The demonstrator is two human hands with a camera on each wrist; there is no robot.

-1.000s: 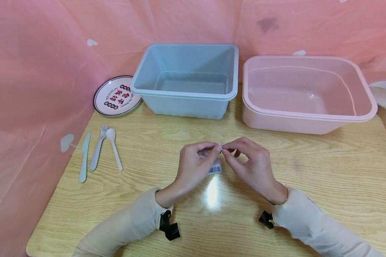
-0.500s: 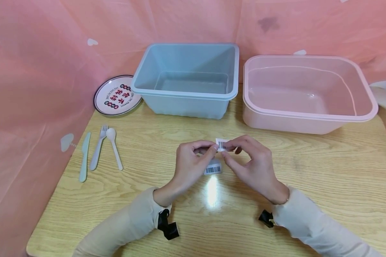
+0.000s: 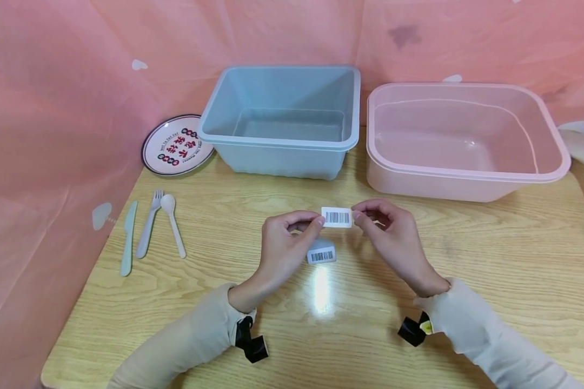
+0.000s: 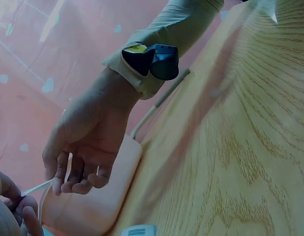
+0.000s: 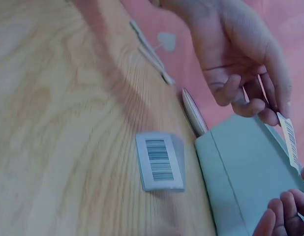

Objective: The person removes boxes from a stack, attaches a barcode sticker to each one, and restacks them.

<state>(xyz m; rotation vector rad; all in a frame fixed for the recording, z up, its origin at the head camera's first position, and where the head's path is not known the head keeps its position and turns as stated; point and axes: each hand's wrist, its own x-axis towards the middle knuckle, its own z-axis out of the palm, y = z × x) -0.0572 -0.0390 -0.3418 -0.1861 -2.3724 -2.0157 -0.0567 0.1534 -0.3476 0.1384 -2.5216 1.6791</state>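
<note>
i see a barcode sticker (image 3: 337, 217) stretched flat just above the tabletop (image 3: 491, 259), my left hand (image 3: 284, 240) pinching its left edge and my right hand (image 3: 389, 229) pinching its right edge. i judge the sticker is peeled free and ready to place; the next move calls for a steady, flat approach so it won't curl onto itself. below it a small block of barcode labels (image 3: 321, 253) lies on the tabletop. further back, the blue tub (image 3: 279, 141) and the pink tub (image 3: 462, 183) both look empty.
</note>
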